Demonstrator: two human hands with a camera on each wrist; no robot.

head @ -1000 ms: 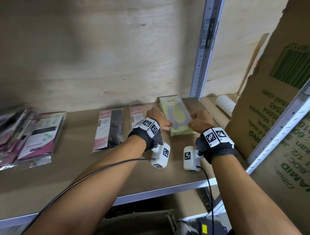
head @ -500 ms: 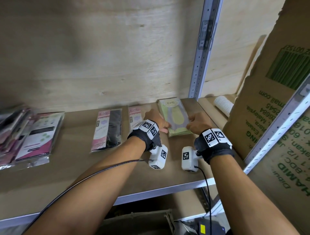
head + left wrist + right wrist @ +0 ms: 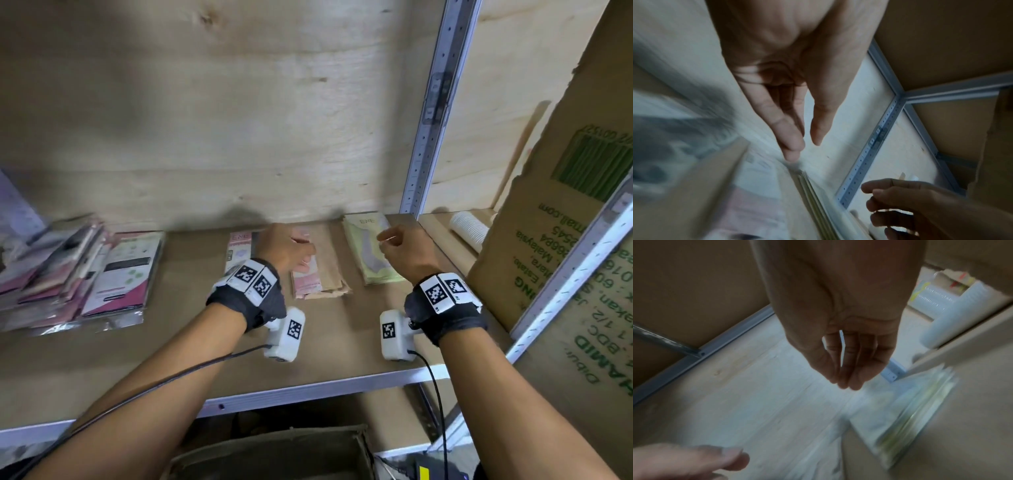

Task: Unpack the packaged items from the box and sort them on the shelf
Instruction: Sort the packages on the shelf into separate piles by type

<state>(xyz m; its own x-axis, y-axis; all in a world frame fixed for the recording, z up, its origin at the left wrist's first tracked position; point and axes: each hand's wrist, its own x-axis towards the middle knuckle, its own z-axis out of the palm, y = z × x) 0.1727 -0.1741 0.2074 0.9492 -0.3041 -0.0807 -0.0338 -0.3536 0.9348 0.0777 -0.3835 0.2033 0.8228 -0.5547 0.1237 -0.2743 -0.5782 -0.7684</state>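
Evidently light, flat, slippery in film: green packets (image 3: 368, 251) stacked at back right of shelf (image 3: 171, 342), best pinched at short near edge; left hand (image 3: 284, 251) and right hand (image 3: 406, 253) both loosely curled above, gripping nothing.

Bare shelf (image 3: 342, 356) board lies open in front of the packs, from the left stack (image 3: 51, 274) across to the cardboard box (image 3: 555, 260). The gap between the pink pack (image 3: 308, 274) and green pack (image 3: 370, 253) is narrow. The steel upright (image 3: 431, 113) and box wall close the right side.
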